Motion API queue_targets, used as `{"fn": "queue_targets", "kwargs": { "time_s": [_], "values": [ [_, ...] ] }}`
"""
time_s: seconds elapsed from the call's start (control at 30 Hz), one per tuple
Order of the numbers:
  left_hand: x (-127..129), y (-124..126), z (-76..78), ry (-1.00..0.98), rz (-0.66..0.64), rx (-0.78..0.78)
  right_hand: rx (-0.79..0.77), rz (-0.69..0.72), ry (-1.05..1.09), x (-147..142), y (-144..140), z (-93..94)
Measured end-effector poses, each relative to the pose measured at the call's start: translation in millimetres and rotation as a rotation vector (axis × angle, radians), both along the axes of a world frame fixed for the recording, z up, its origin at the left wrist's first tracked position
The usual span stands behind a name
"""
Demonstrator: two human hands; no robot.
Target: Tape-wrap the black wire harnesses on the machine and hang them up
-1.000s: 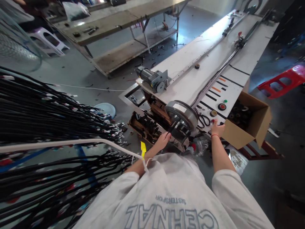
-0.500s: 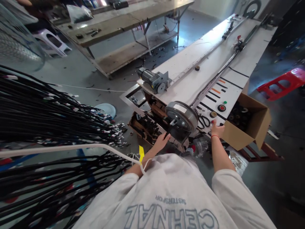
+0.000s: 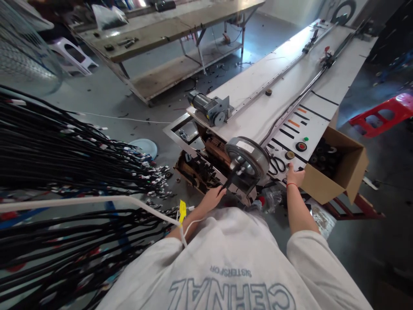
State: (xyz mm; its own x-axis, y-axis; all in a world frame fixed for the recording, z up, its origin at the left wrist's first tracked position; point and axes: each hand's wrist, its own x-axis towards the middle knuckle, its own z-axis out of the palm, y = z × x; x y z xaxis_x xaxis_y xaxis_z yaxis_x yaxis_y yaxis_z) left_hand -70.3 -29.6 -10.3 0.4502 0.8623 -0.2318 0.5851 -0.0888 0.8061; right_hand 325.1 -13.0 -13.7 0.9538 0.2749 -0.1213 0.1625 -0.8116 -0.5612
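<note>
My left hand (image 3: 213, 197) grips the end of a black cable (image 3: 229, 179) that runs up to the big grey metal wheel (image 3: 248, 157) at the near end of the long white machine table (image 3: 277, 97). My right hand (image 3: 294, 175) rests on the table's front edge by the control panel, fingers next to a red button, close to the black scissors (image 3: 276, 164). A red band circles the right wrist. A white cord with a yellow tag (image 3: 182, 211) hangs by my left forearm.
Bundles of black cables (image 3: 64, 172) hang over a white rail at left. An open cardboard box (image 3: 335, 165) of dark rolls stands right of the panel. A motor (image 3: 209, 107) sits on the table. A workbench (image 3: 167, 30), white stool and red stool (image 3: 380, 113) stand farther off.
My left hand has drawn back toward me from the wheel, pulling a black cable out with it. My right hand has stayed at the panel's edge.
</note>
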Motion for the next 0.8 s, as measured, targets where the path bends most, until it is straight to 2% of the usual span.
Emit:
{"fn": "queue_targets", "kwargs": {
  "time_s": [0.17, 0.27, 0.33, 0.4, 0.53, 0.6, 0.7, 0.8],
  "values": [
    [10, 17, 5.5, 0.074, 0.005, 0.178, 0.024, -0.014, -0.018, 0, 0, 0.6],
    [8, 27, 7.0, 0.066, 0.085, 0.338, 0.018, -0.01, -0.027, 0, -1, 1.3],
    [7, 32, 6.4, 0.044, 0.133, 0.376, 0.013, -0.008, -0.024, -1, -1, 1.2],
    [9, 34, 4.3, 0.0, 0.16, 0.285, 0.015, -0.011, -0.021, -1, -1, 0.7],
    [19, 29, 0.0, -0.252, 0.224, -0.179, 0.023, -0.021, -0.023, 0, 0, -1.3],
    [24, 24, 1.2, -0.411, 0.245, -0.363, 0.026, -0.021, -0.023, 0, 0, -1.8],
    [24, 15, 5.8, -0.599, 0.181, -0.521, 0.029, -0.019, -0.023, -1, 0, -1.5],
    [16, 9, 8.2, -0.59, 0.048, -0.581, 0.031, -0.018, -0.022, -1, 0, -0.4]
  ]
}}
